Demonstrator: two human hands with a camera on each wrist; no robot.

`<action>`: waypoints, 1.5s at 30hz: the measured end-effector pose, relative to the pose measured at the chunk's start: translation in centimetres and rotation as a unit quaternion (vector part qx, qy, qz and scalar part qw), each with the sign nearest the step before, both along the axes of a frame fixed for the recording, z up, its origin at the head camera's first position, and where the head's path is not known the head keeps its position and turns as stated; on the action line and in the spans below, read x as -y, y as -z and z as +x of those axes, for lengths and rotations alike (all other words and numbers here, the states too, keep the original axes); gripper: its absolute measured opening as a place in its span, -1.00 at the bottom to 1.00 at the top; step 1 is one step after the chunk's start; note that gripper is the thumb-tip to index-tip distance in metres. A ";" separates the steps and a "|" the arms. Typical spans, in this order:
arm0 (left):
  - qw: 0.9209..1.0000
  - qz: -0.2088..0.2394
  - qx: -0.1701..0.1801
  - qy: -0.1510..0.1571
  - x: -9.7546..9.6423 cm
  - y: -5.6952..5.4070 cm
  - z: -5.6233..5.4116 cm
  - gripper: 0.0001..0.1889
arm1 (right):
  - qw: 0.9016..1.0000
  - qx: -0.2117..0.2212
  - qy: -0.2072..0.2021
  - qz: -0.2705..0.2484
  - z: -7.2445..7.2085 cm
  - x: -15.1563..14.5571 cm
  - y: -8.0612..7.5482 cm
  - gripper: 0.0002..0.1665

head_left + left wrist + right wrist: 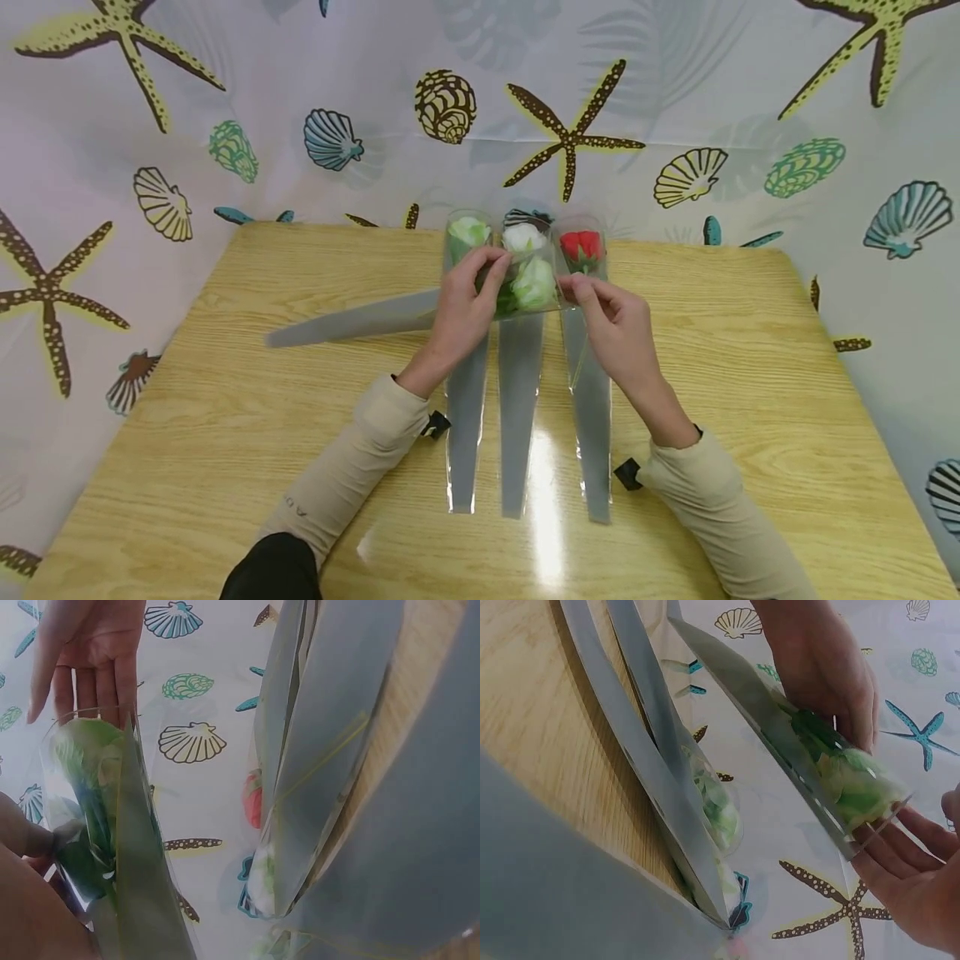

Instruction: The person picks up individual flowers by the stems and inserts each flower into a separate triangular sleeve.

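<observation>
My left hand (462, 304) grips a wrapped pale-green flower (534, 283) near its bloom, thumb on one side and fingers on the other. The clear sleeve has a grey tapering back (352, 321) that points left over the table. At the sleeve's open end, my right hand (915, 877) has its fingers stretched against the rim, thumb apart from it. Beneath lie a second light-green flower (468, 231), a white flower (523, 237) and a red flower (582, 248), each in its own grey-backed clear sleeve. The held flower overlaps the middle sleeves in the head view.
The three sleeves lie side by side on a wooden table (300, 450), narrow ends toward me, flower ends at the far edge. Behind the table hangs a white cloth (390, 50) printed with shells and starfish. A black clip-like piece (628, 474) sits by the right cuff.
</observation>
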State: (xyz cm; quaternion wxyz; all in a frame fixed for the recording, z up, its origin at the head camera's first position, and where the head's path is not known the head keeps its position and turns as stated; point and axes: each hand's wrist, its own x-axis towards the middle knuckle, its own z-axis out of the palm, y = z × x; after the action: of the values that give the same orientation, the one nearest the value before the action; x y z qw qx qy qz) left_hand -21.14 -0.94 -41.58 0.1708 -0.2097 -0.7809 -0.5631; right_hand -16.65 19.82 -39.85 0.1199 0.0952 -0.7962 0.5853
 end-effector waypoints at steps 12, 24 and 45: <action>0.998 -0.053 0.032 0.026 0.1 -1.7 -1.9 -0.75 | 0.960 0.231 -0.137 -0.075 -2.4 -2.6 0.9 -0.06; 0.982 -0.131 0.078 0.115 -0.5 -4.5 -3.8 -0.71 | 0.873 0.266 -0.177 -0.368 -3.7 1.6 2.8 -0.55; 0.938 -0.124 0.223 0.235 8.7 -2.8 -7.3 -0.79 | 0.865 0.177 -0.216 -0.417 -4.3 -0.6 1.1 -0.60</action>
State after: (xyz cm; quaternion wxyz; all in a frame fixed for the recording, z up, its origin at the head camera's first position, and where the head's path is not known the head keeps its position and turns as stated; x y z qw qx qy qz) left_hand -28.49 -9.67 -38.76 -0.1719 -0.2760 -0.7913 -0.5178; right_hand -20.95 20.40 -41.00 -0.1234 0.1006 -0.4451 0.8812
